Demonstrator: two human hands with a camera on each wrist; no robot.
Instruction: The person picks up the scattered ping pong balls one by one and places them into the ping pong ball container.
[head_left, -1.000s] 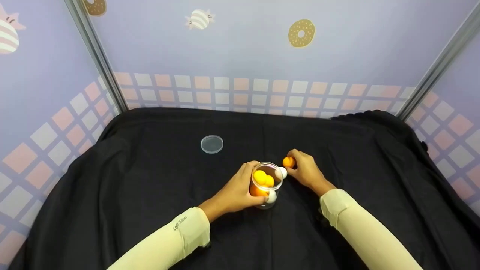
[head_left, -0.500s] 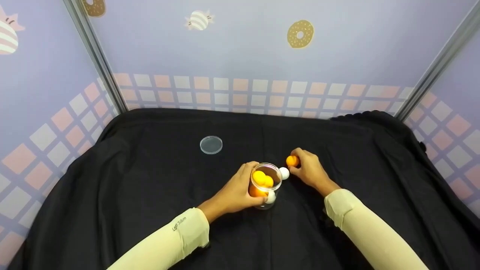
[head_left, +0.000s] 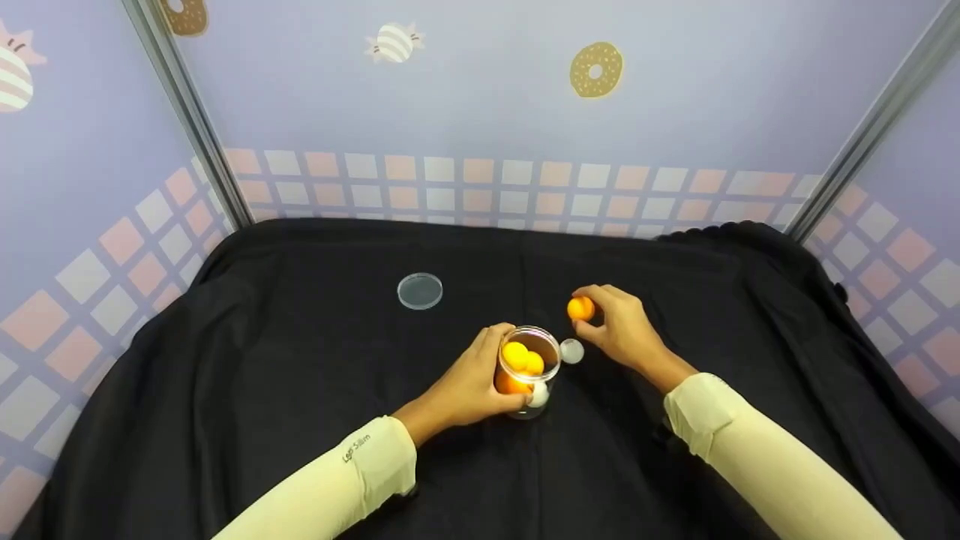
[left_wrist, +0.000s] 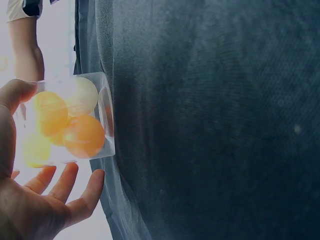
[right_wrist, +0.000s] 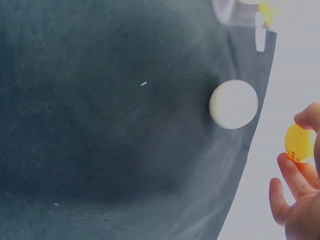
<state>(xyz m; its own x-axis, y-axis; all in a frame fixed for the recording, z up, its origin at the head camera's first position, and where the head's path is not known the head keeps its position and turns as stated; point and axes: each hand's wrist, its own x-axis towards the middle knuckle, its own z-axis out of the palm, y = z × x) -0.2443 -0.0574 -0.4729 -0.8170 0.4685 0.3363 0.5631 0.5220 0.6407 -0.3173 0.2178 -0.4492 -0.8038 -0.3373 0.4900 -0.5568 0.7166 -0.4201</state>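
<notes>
My left hand (head_left: 465, 382) grips a clear jar (head_left: 551, 373) from its left side, thumb in front and fingers behind. Inside the jar lie several orange ping-pong balls (left_wrist: 84, 136) and a white ball (left_wrist: 82, 96); its mouth is uncovered. To the right of the jar, my right hand (head_left: 619, 322) pinches an orange ping-pong ball (right_wrist: 299, 143) between thumb and fingertips, with small print showing on the ball. A loose white ping-pong ball (right_wrist: 233, 104) rests on the black cloth, just right of the jar and below the right hand.
A round clear lid (head_left: 420, 291) lies flat on the black cloth (head_left: 322, 337), behind and to the left of the jar. Patterned walls (head_left: 480, 97) stand behind the table and at both sides.
My right hand has lifted away from the jar, still pinching the orange ball. The loose white ball has shifted a little to the right. The left hand keeps its grip on the jar.
</notes>
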